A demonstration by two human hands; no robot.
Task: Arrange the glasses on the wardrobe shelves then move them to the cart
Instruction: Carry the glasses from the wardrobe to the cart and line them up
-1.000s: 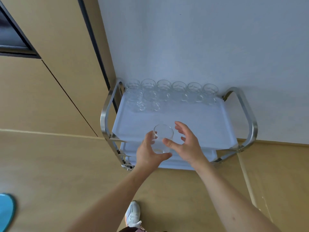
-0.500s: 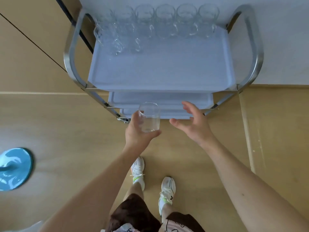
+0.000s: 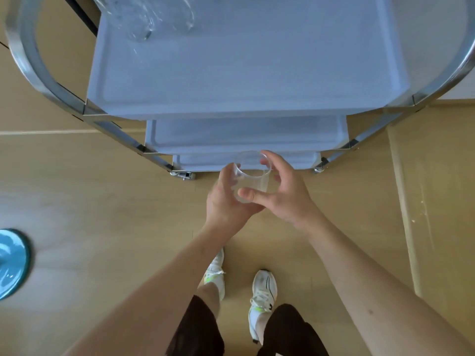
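A clear glass [image 3: 253, 176] sits upright between both hands, just in front of the cart's lowest tray. My left hand [image 3: 226, 204] grips it from the left and below. My right hand [image 3: 285, 194] closes round its right side, thumb across the front and fingers at the rim. The cart [image 3: 246, 98] has three pale trays in a steel frame. Blurred glasses [image 3: 144, 19] stand at the top tray's back left, cut off by the frame's edge.
The steel handle loops [image 3: 28, 60] curve out at both sides of the cart. A blue round object [image 3: 11, 263] lies on the wooden floor at the left. My feet in white shoes [image 3: 262, 291] stand just behind the hands.
The view tipped further down and closer to the cart. My right hand, open beside the glass half a second ago, has closed onto it. The glass stays low before the bottom tray.
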